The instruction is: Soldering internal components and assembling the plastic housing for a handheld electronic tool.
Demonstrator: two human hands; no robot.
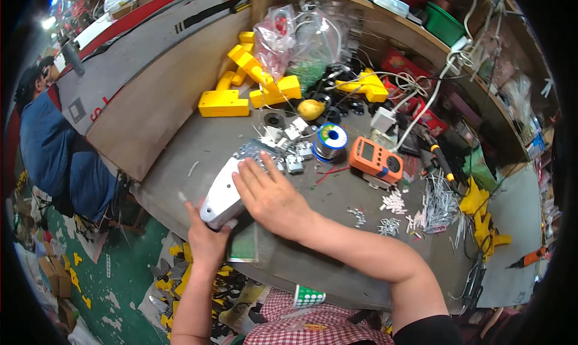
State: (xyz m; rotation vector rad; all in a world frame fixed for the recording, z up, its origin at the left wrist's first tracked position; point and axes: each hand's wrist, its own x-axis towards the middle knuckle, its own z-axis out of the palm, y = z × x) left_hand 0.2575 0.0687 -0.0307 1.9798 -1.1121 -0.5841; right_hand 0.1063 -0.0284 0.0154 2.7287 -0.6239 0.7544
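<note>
A white, tapered shell-like housing (221,193) with small holes in its face lies tilted over the bench, its wide end by a heap of small metal and white parts (289,145). My left hand (208,237) is closed round its narrow near end. Across its right side and upper face rests my right hand (269,196), palm down with fingers stretched out. The far end of the housing is partly blurred against a grey, shiny patch. Under the hands, a green flat piece (243,246) sits at the bench's front edge.
Beyond the hands stand a solder spool (330,141), an orange multimeter (376,160) and yellow plastic housings (224,103). To the right lie metal pins (441,204), a soldering iron (442,163) and trailing white cables (430,101). Another person (63,152) sits at the left beyond the partition.
</note>
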